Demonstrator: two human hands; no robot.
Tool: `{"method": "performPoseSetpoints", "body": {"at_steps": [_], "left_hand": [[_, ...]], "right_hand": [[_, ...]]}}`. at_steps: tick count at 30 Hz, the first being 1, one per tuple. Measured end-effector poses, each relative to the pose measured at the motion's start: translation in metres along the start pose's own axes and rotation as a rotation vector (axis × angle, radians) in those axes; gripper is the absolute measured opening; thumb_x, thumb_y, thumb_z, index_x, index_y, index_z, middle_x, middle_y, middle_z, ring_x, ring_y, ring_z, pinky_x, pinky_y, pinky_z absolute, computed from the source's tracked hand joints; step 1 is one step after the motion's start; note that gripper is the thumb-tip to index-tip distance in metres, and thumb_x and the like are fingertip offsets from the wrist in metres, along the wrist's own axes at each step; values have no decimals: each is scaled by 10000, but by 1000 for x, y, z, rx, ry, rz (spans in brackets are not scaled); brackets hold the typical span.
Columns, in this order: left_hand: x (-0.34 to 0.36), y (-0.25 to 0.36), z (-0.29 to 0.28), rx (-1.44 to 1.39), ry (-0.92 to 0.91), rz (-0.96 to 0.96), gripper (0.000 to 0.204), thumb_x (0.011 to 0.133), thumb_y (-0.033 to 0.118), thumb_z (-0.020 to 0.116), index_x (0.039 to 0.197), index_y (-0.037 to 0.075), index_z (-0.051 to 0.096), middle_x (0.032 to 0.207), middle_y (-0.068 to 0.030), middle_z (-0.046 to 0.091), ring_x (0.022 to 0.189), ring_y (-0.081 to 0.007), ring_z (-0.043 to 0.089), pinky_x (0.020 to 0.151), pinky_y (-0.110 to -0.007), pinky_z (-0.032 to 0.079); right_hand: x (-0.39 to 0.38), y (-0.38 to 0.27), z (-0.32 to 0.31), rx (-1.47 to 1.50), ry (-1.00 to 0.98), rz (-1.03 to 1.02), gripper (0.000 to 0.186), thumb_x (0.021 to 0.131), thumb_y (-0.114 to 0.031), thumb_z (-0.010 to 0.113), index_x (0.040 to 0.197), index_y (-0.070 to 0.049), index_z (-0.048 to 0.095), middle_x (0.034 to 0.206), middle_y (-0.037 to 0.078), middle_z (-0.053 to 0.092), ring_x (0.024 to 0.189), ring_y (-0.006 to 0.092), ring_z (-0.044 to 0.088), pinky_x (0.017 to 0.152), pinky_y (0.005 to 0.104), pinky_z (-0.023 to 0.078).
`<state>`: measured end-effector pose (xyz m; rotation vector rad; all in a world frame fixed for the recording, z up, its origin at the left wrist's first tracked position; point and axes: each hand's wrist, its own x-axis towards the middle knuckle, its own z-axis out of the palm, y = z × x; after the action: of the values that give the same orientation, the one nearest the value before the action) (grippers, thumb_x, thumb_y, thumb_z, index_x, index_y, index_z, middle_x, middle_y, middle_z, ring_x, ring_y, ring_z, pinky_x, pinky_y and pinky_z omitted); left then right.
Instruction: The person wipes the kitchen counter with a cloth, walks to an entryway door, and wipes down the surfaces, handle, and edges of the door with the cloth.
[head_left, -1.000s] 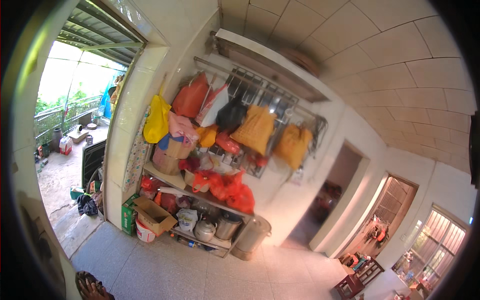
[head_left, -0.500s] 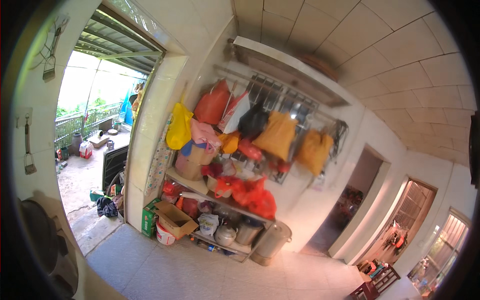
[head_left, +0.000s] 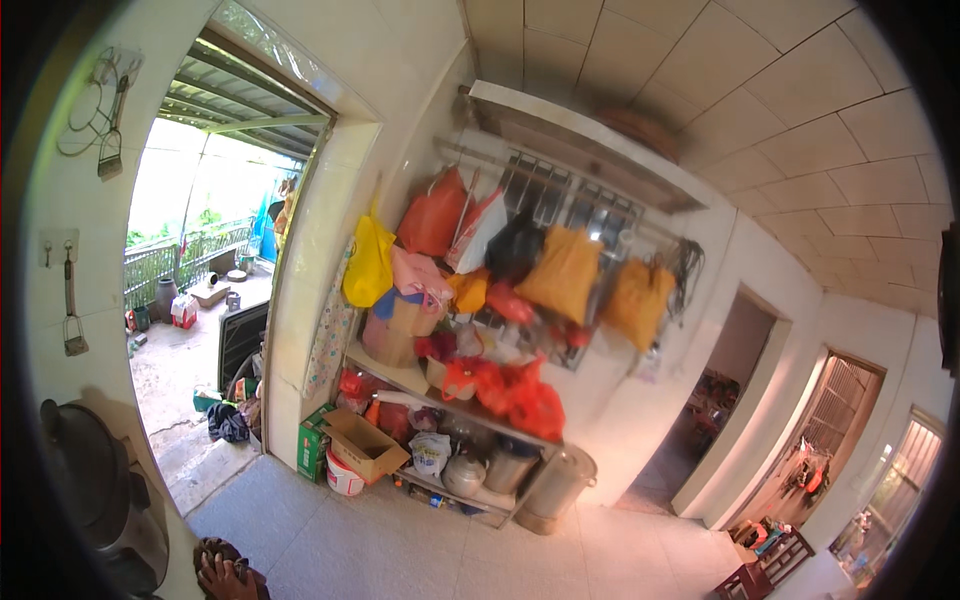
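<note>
At the lower left edge, my left hand (head_left: 222, 578) has come partly into view, its fingers bent over a dark brown thing (head_left: 217, 548). The kind of that thing is not clear, as the hand and the picture's edge hide much of it. Nearest to the hand, on the left, is a dark lidded cooker (head_left: 85, 470) with a rounded body, partly cut by the dark rim. My right hand does not show.
An open doorway (head_left: 200, 270) leads outside on the left. Against the wall, a shelf (head_left: 470, 405) holds bags and pots, with a cardboard box (head_left: 365, 445), a white bucket (head_left: 343, 477) and a tall metal pot (head_left: 560, 485) on the floor. Bags hang above. A wooden chair (head_left: 780, 560) stands right.
My left hand and the dark brown thing have entered at the lower left. The view has turned a little, so the room sits slightly further right in the picture.
</note>
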<state>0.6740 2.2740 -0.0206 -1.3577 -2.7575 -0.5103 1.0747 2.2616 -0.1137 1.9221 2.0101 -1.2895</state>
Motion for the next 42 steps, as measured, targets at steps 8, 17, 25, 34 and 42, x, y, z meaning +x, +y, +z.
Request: {"method": "performPoseSetpoints", "body": {"at_steps": [8,17,25,34,42], "left_hand": [[-103,-3,-53,-19,-196,90,563,827,500,438,1207,89,493,1361,-99,357,1302,-284,211,1032,-518,129],[-78,-11,-25,-146,-72,703,359,762,372,567,1000,105,594,1225,-122,461,1228,-361,287,974,-565,193],[-25,28,19,-120,12,518,354,665,357,637,878,76,608,1070,-92,556,1207,-307,333,986,-512,192],[-56,70,38,-44,-216,732,413,741,432,533,905,69,639,1084,-98,573,1142,-268,402,1000,-507,152],[-113,97,89,177,-606,1058,474,725,523,504,845,96,672,942,-82,630,1079,-268,456,970,-493,199]], "right_hand": [[1,-40,-99,-62,142,-93,275,772,-285,554,957,-92,618,866,118,652,767,239,609,695,349,473],[-22,-4,-94,13,152,-62,282,777,-344,568,861,-83,634,856,96,652,823,224,602,752,325,450],[-65,46,93,210,41,69,321,754,-409,589,793,-97,656,830,105,651,798,242,618,729,336,463],[-94,115,148,96,-19,327,280,687,-261,534,890,-118,664,879,126,649,859,268,615,759,355,475],[-78,139,131,194,218,253,279,730,-313,550,917,-133,652,887,124,649,841,290,617,755,381,478]]}}
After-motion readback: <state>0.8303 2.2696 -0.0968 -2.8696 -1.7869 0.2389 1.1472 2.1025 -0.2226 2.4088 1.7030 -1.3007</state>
